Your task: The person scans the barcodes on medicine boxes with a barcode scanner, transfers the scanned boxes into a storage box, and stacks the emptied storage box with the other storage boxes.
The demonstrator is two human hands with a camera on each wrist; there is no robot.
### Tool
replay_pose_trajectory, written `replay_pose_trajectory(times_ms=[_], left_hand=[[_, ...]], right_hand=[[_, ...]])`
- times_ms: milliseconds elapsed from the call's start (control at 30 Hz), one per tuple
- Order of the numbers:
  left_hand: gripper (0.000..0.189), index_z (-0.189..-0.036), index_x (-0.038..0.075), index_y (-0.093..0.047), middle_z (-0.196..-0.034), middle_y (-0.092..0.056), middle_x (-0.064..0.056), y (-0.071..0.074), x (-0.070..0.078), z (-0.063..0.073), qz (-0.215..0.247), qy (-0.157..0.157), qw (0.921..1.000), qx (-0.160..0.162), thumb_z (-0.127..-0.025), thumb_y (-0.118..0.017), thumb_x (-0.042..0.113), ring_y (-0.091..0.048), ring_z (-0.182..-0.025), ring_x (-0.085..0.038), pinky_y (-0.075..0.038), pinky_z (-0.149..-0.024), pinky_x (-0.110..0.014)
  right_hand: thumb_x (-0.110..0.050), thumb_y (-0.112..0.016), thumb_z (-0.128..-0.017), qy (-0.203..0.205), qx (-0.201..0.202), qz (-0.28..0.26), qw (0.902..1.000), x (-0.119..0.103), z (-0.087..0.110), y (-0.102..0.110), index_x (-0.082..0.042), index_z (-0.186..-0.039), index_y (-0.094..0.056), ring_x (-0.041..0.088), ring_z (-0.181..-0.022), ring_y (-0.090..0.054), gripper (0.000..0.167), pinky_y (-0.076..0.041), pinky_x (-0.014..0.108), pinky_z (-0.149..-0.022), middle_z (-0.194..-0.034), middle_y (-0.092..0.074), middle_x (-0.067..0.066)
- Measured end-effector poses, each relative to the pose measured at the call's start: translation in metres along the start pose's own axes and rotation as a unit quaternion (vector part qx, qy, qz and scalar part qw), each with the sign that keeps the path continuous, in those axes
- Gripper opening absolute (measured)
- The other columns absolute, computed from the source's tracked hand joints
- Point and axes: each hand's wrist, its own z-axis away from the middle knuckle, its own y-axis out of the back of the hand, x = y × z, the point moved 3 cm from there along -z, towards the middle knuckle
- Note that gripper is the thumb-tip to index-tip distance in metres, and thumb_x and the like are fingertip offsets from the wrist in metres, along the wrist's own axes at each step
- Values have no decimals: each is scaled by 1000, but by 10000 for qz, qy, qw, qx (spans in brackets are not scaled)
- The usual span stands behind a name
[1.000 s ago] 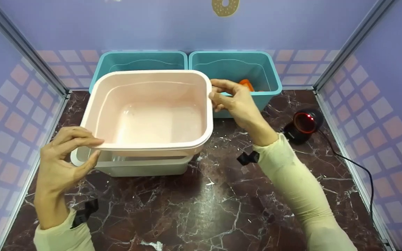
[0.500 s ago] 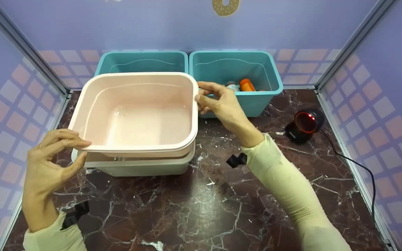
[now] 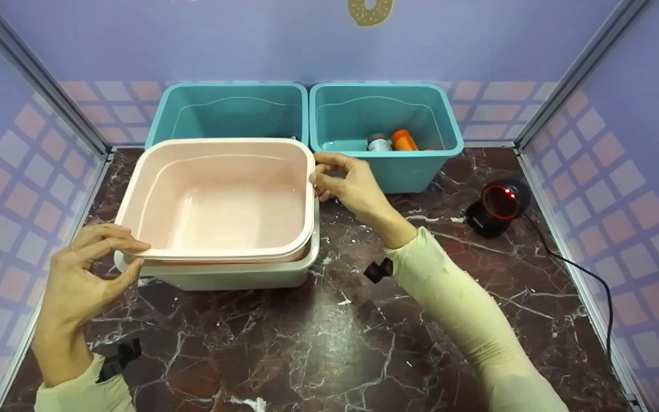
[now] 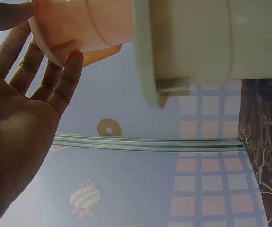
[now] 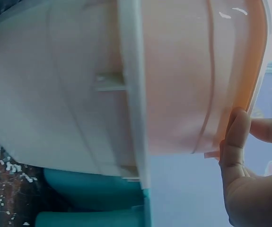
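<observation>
A pale pink plastic bin (image 3: pixel 232 194) is held up over a white bin (image 3: pixel 238 277), its lower part inside the white bin's mouth. My left hand (image 3: pixel 83 274) pinches the pink bin's rim at the front left corner, thumb below and fingers on top. On the right side, my right hand (image 3: pixel 358 189) grips the same rim between thumb and fingers. The right wrist view shows the pink bin's wall (image 5: pixel 178 85) standing out above the white bin's rim (image 5: pixel 133 94). What lies inside the white bin is hidden.
Two teal bins stand side by side at the back; the right teal bin (image 3: pixel 386 90) holds an orange bottle (image 3: pixel 403 140) and a white bottle (image 3: pixel 378 143). A black scanner-like device (image 3: pixel 498 206) with red lights and a cable stands at right. Patterned walls enclose the marbled table (image 3: pixel 329 349).
Both hands have moved the pink bin left and then down, nearer the white bin. More of the teal bins and the bottles shows now.
</observation>
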Motion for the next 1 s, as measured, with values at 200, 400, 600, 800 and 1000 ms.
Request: replay_pose_trajectory(times_ms=[200, 400, 600, 800, 1000], left_hand=[[34, -88, 8, -78, -102, -70, 10, -5, -6, 6, -368, 175, 9987, -298, -60, -82, -11, -53, -109, 6, -36, -102, -10], [34, -89, 13, -79, -99, -71, -1, -10, -10, 11, -648, 253, 9965, -466, -62, -82, -7, -51, -108, 11, -35, -100, -6], [31, -88, 16, -79, -100, -71, -9, -14, -15, 13, -946, 489, 9925, -607, -64, -83, -3, -48, -107, 16, -33, -94, -2], [29, -90, 18, -79, -101, -71, -7, -17, -19, 17, -1133, 665, 9879, -824, -66, -85, 1, -43, -106, 20, -31, -93, -3], [29, -91, 18, -79, -104, -71, -10, -18, -18, 18, -1260, 710, 9850, -940, -67, -85, 2, -40, -108, 22, -28, -94, -3]], right_hand=[[0, -66, -89, -134, -7, 373, 9992, 16, -2, 0, 4, -131, -59, 13, -69, -64, 43, -60, 29, -63, -93, -63, 7], [1, -66, -90, -271, -49, 555, 9981, 27, -3, 0, 5, -132, -58, 12, -68, -65, 43, -61, 36, -68, -94, -63, 8], [0, -68, -89, -305, -160, 773, 9964, 33, -4, 0, 5, -131, -59, 13, -67, -66, 43, -62, 39, -70, -96, -65, 10], [-1, -68, -89, -481, -252, 920, 9943, 39, -4, 1, 2, -131, -60, 13, -67, -68, 43, -61, 27, -63, -97, -67, 10], [-1, -69, -88, -462, -296, 1245, 9907, 38, -5, 3, 2, -128, -63, 14, -68, -68, 40, -61, 32, -64, -97, -69, 12]])
